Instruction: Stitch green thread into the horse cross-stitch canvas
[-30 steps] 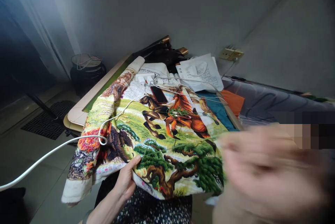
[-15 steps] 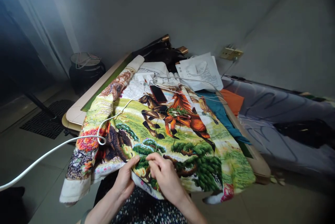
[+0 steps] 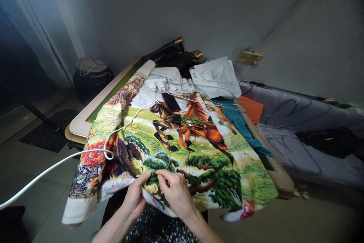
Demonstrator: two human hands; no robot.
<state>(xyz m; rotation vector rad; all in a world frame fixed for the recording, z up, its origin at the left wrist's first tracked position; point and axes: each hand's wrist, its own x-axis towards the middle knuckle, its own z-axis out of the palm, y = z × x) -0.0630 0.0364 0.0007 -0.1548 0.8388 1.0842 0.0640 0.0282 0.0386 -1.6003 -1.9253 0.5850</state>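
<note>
Settling onto the near edge of the embroidered cloth (image 3: 182,148) with both hands now, versus a second ago when the right hand (image 3: 176,193) was a blur swinging across the right of frame. Since half a second ago barely shifted: fingertips a touch closer to the left thumb, view nudged down slightly.

Left hand (image 3: 135,197) gripping the cloth's folded near edge, thumb on top, fingers under, out of sight. Right hand with fingertips drawn together in a pinch on the stitched green tree patch, just beside the left thumb; needle likely there but too small to confirm. Thin green thread (image 3: 170,148) running up from the pinch toward the horse figures.

Cloth draped over the table (image 3: 82,121) and down onto the lap. Lying on it: phone (image 3: 171,102), white cable (image 3: 57,163) looping off to the left. Papers (image 3: 216,78) further back near the wall.

Read: reach done, hands back in stitching position at the lower tree area; fine work underway, not repositioning.
</note>
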